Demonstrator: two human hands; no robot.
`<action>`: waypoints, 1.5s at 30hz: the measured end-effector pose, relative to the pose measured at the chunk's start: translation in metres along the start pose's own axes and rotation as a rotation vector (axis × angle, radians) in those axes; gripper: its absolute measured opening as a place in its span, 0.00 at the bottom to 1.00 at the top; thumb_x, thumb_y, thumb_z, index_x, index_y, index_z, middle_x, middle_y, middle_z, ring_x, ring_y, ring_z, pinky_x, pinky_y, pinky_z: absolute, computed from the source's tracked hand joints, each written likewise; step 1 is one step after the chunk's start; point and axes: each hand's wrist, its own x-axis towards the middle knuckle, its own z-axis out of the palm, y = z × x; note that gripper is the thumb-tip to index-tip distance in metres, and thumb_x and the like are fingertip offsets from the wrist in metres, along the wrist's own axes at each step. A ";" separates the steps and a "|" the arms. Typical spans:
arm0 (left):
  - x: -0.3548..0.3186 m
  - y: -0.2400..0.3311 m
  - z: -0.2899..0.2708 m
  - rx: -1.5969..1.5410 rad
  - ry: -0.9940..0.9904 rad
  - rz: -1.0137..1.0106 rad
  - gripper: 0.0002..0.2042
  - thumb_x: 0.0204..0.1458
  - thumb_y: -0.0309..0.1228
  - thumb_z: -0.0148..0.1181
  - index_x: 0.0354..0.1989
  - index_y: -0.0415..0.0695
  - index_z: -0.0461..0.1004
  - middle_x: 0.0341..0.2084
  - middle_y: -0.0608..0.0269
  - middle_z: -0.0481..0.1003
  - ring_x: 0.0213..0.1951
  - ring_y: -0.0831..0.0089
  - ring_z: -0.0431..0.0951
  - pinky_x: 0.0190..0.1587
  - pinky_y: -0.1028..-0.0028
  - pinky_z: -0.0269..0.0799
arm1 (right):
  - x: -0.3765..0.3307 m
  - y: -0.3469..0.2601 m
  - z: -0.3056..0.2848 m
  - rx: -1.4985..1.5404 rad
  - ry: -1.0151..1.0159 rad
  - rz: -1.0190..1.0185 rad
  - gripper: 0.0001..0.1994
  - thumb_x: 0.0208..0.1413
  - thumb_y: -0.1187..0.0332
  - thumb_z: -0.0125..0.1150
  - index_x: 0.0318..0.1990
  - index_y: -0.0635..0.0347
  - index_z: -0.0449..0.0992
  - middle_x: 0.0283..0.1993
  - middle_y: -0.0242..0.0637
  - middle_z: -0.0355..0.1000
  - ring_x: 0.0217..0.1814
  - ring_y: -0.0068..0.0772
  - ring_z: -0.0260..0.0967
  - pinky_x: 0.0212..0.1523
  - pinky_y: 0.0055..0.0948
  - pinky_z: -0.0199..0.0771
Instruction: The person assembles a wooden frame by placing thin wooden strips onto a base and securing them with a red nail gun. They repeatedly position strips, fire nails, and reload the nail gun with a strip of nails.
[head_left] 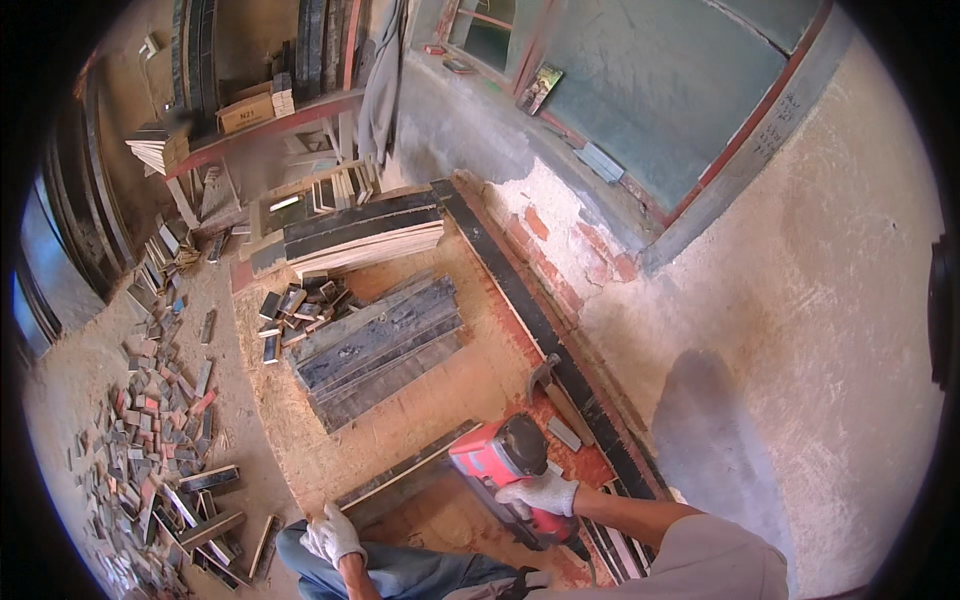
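Observation:
My right hand (pixel 538 493), in a white glove, grips a red and black power tool (pixel 490 452) by its handle. It is shaped like a circular saw; no blade shows, and a dark cord trails behind. The tool stands over the near part of the wooden work table, by the end of a narrow dark-edged strip (pixel 405 466). Gloved too, my left hand (pixel 333 537) lies over my bent knee, fingers apart, beside the strip's other end; it holds nothing. A claw hammer (pixel 560 400) with a wooden handle lies to the right of the tool, near a small grey block (pixel 564 433).
Dark planks (pixel 375 345), a heap of small offcuts (pixel 300 308) and stacked boards (pixel 365 235) occupy the table's far half. A long black board (pixel 560 350) runs along the wall side. Scattered blocks (pixel 160 430) cover the floor at left. A cardboard box (pixel 246 113) sits on a rear bench.

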 end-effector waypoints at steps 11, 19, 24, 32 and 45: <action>-0.057 0.047 0.019 -1.359 -0.680 -0.622 0.17 0.62 0.35 0.61 0.55 0.38 0.75 0.50 0.52 0.76 0.47 0.57 0.79 0.39 0.52 0.87 | -0.023 0.022 -0.002 -0.066 0.035 0.037 0.12 0.63 0.63 0.64 0.28 0.60 0.79 0.19 0.34 0.73 0.19 0.26 0.70 0.25 0.32 0.68; -0.064 0.043 0.038 -1.393 -0.705 -0.638 0.20 0.62 0.37 0.61 0.61 0.46 0.73 0.54 0.55 0.75 0.52 0.54 0.78 0.40 0.52 0.85 | -0.015 0.026 0.004 -0.022 0.012 0.060 0.12 0.65 0.63 0.64 0.30 0.57 0.79 0.20 0.31 0.74 0.19 0.24 0.70 0.24 0.31 0.67; -0.067 0.050 0.032 -1.422 -0.682 -0.549 0.13 0.61 0.36 0.66 0.48 0.40 0.80 0.46 0.57 0.77 0.44 0.62 0.79 0.36 0.62 0.86 | -0.022 0.039 0.006 -0.009 0.011 0.151 0.19 0.68 0.55 0.60 0.29 0.59 0.80 0.20 0.31 0.73 0.20 0.25 0.68 0.28 0.32 0.69; -0.067 0.049 0.022 -1.350 -0.662 -0.693 0.14 0.63 0.36 0.62 0.49 0.36 0.78 0.45 0.54 0.76 0.42 0.63 0.80 0.35 0.66 0.88 | -0.017 0.020 0.018 -0.042 -0.003 0.153 0.12 0.66 0.67 0.60 0.31 0.63 0.81 0.21 0.34 0.73 0.23 0.26 0.70 0.29 0.28 0.69; -0.062 0.056 0.023 -1.350 -0.673 -0.711 0.14 0.63 0.35 0.61 0.47 0.35 0.79 0.43 0.53 0.77 0.38 0.62 0.81 0.32 0.67 0.88 | -0.013 0.033 0.024 -0.052 -0.006 0.110 0.10 0.67 0.67 0.61 0.48 0.63 0.78 0.24 0.31 0.72 0.22 0.23 0.68 0.27 0.27 0.70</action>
